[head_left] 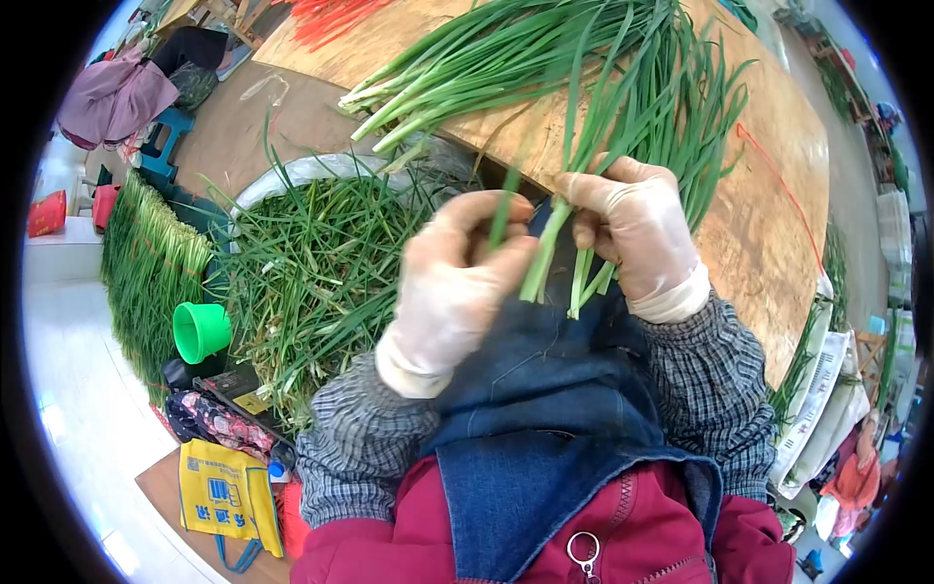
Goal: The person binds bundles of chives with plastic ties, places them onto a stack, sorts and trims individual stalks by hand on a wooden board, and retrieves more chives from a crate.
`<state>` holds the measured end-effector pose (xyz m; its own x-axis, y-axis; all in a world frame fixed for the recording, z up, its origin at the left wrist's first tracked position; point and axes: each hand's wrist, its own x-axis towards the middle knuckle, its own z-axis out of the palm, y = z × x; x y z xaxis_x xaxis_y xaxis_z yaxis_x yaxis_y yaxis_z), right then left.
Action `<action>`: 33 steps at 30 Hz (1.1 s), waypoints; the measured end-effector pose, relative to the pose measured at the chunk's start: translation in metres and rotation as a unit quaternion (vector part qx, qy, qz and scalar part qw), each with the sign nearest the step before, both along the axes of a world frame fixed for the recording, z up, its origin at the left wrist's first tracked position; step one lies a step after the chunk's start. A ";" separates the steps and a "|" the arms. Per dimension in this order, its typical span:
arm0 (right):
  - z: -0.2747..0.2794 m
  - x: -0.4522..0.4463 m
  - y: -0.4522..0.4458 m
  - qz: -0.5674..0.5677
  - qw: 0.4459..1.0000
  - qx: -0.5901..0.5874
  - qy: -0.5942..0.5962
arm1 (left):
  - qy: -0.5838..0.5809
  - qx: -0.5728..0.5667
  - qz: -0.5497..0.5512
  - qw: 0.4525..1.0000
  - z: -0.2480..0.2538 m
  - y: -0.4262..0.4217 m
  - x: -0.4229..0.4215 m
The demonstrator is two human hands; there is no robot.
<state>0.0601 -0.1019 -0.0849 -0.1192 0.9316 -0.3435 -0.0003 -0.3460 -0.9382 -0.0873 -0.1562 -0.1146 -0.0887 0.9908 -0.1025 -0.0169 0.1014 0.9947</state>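
While the right hand (630, 229) gripped a few green stalks (547, 251) just off the near edge of the wooden board (764, 268), their pale cut ends pointed down toward the wearer's lap, and their long axis ran up and away, leaves spreading over the board. Beside it, also short of the board's near edge, the left hand (455, 277) had thumb and fingertips closed on a single leaf (502, 216), blurred and nearly upright. Thin, whitish, wrinkled gloves covered both hands.

Across the board's far part lay a loose bundle (506, 73) of similar greens, pale ends toward the board's left, blades to its right; its stalks were slim and smooth, its blades flat and narrow. Left of the board bulged a tangled, stringy heap of greens (321, 258), edged with crumpled, translucent plastic (302, 171).
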 end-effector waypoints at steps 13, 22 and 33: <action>-0.024 0.011 0.006 0.017 0.981 -0.076 0.177 | -0.204 -0.133 -0.062 0.968 0.002 0.020 0.016; -0.023 0.011 0.006 -0.069 0.978 -0.059 0.189 | -0.177 -0.096 0.059 0.978 -0.006 0.020 0.014; -0.023 0.007 -0.002 -0.048 0.978 -0.076 0.188 | -0.203 -0.051 0.065 0.976 -0.009 0.018 0.025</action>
<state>0.0673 -0.1039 -0.1077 -0.1772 0.8865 -0.4275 -0.3742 -0.4625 -0.8038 -0.0619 -0.1377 -0.1233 -0.1440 0.9566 -0.2534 -0.4265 0.1711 0.8882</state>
